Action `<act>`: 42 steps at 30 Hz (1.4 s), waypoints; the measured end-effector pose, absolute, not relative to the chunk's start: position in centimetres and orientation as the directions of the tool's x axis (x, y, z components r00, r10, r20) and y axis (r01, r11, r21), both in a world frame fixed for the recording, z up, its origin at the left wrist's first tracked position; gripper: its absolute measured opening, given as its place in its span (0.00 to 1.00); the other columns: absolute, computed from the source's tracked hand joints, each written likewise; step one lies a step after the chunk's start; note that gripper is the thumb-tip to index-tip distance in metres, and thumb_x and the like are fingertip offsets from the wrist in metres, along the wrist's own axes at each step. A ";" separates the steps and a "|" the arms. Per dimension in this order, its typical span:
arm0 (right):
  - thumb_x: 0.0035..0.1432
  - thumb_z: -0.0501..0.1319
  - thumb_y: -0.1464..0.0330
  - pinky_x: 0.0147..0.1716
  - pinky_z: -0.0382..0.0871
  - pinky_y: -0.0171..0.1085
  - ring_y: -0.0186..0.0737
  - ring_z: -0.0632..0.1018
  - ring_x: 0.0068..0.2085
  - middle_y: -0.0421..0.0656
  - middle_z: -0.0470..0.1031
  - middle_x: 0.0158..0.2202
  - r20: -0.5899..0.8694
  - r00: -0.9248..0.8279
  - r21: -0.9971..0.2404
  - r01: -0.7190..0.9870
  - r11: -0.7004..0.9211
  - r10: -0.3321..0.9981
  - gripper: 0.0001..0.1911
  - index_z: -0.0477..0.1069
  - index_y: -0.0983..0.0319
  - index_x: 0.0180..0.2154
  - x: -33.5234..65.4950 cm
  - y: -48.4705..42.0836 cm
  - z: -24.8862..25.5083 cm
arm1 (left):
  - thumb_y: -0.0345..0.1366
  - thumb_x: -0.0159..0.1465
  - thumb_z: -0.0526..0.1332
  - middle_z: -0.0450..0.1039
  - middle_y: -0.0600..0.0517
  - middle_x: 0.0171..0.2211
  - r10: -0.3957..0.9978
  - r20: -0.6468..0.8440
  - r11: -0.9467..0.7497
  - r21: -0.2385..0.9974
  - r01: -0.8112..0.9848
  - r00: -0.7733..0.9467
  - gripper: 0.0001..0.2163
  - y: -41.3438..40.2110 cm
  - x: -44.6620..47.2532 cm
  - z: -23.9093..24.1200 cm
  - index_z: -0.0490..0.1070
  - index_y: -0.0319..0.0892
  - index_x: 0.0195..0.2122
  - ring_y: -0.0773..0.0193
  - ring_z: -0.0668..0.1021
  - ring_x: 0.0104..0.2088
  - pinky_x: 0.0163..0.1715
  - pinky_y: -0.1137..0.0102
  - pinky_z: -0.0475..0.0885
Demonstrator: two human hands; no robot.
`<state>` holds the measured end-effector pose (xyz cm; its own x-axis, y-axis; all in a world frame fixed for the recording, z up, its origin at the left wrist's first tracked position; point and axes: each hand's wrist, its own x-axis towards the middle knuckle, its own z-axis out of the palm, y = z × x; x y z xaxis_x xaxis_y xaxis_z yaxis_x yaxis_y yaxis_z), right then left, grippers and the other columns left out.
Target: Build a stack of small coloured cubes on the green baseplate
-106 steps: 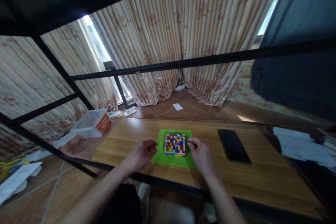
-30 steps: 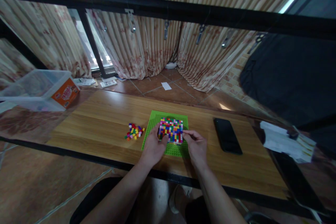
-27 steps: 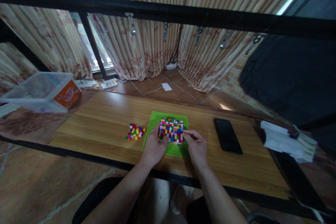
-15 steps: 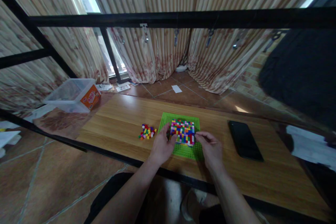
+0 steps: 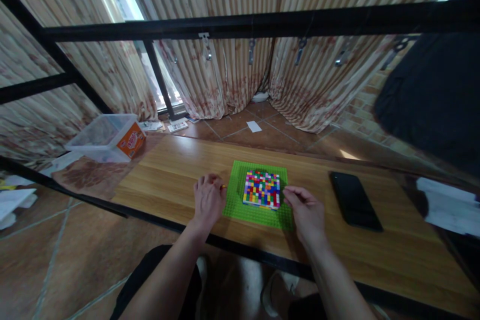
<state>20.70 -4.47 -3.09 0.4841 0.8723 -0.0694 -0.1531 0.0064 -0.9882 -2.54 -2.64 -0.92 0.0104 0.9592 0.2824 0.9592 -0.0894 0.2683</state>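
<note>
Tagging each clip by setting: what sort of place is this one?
Probably a room in a home, not a workshop: long striped curtains hang to a tiled floor, and a wooden table holds a toy brick board and a phone.

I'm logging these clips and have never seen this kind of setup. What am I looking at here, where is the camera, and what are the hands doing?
There is no machine: a person works with bare hands, and the single camera sits on their head, looking forward and down, so the arms enter from the bottom. The black bars belong to a frame around the desk.

On the wooden desk lies a green baseplate with a block of small coloured bricks built on it. A dark phone lies to the right.

The left hand rests on the desk just left of the baseplate; whether it holds anything is hidden. The right hand sits at the baseplate's right edge, fingers pinched close to the bricks.
</note>
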 end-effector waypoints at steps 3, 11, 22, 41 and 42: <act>0.40 0.71 0.60 0.29 0.65 0.36 0.36 0.73 0.26 0.39 0.77 0.24 -0.061 0.481 -0.992 -0.123 -0.002 0.875 0.13 0.78 0.61 0.28 20.6 -4.4 -3.2 | 0.32 0.62 0.59 0.76 0.45 0.46 0.953 0.302 -0.079 0.268 0.960 -0.006 0.07 -2.4 -2.5 -1.2 0.77 0.43 0.36 0.49 0.74 0.45 0.44 0.55 0.68; 0.41 0.70 0.61 0.28 0.65 0.36 0.36 0.72 0.24 0.39 0.76 0.23 -0.012 0.516 -0.993 -0.103 0.048 0.856 0.11 0.78 0.61 0.27 20.3 -3.8 -2.8 | 0.27 0.61 0.58 0.78 0.50 0.35 0.888 0.453 -0.345 0.536 0.770 0.082 0.07 -2.9 -0.4 -0.9 0.75 0.43 0.34 0.57 0.77 0.38 0.43 0.62 0.72; 0.40 0.69 0.61 0.26 0.65 0.35 0.35 0.72 0.23 0.39 0.76 0.22 -0.047 0.482 -0.991 -0.132 0.019 0.875 0.11 0.78 0.61 0.26 19.8 -3.5 -2.6 | 0.29 0.64 0.61 0.80 0.53 0.37 0.831 0.509 -0.534 0.618 0.577 0.224 0.06 -4.2 5.8 0.5 0.75 0.46 0.38 0.60 0.79 0.39 0.44 0.61 0.70; 0.41 0.69 0.60 0.26 0.67 0.36 0.36 0.72 0.23 0.39 0.77 0.22 -0.059 0.426 -0.993 -0.117 -0.009 0.903 0.11 0.78 0.60 0.26 20.3 -3.8 -2.9 | 0.34 0.57 0.70 0.77 0.52 0.43 0.894 0.448 -0.319 0.593 0.739 0.026 0.05 -3.0 7.6 -0.8 0.80 0.51 0.35 0.54 0.73 0.46 0.49 0.54 0.64; 0.41 0.69 0.60 0.26 0.66 0.36 0.35 0.72 0.24 0.39 0.77 0.22 -0.059 0.423 -0.993 -0.114 -0.011 0.904 0.11 0.78 0.60 0.26 20.3 -3.9 -2.9 | 0.35 0.56 0.70 0.77 0.51 0.43 0.896 0.443 -0.306 0.590 0.747 0.018 0.05 -3.1 7.7 -0.7 0.80 0.50 0.35 0.53 0.73 0.47 0.50 0.54 0.64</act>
